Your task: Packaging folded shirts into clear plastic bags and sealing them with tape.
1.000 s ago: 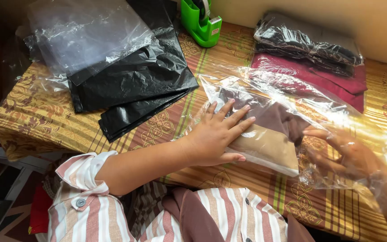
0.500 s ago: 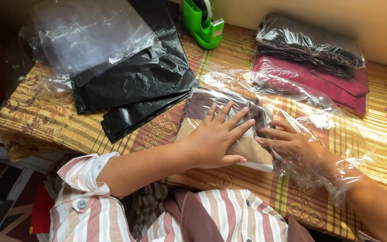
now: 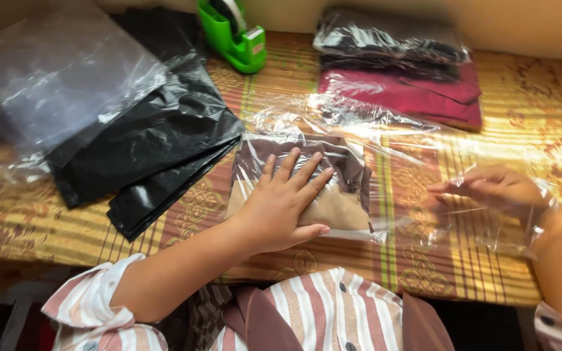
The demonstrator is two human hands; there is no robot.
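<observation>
Looks like a home packing spot for a small clothing trade. Low table (image 3: 47, 221) under a gold-and-brown patterned cloth; green tape dispenser (image 3: 232, 36) at upper centre; folded garments in clear bags (image 3: 398, 71) stacked upper right; loose clear and black plastic bags (image 3: 131, 136) heaped upper left. Plain wall behind.

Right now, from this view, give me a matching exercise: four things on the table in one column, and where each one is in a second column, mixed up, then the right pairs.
Things:
1. green tape dispenser
2. black plastic bags
3. maroon folded cloth
4. brown folded cloth in a clear bag

Places:
A. under the flat left hand
B. far edge, left of the bagged stack
C. far right, beneath a bagged black cloth
D. left side, partly under clear bags

Pairs: 1-B, 2-D, 3-C, 4-A
</observation>
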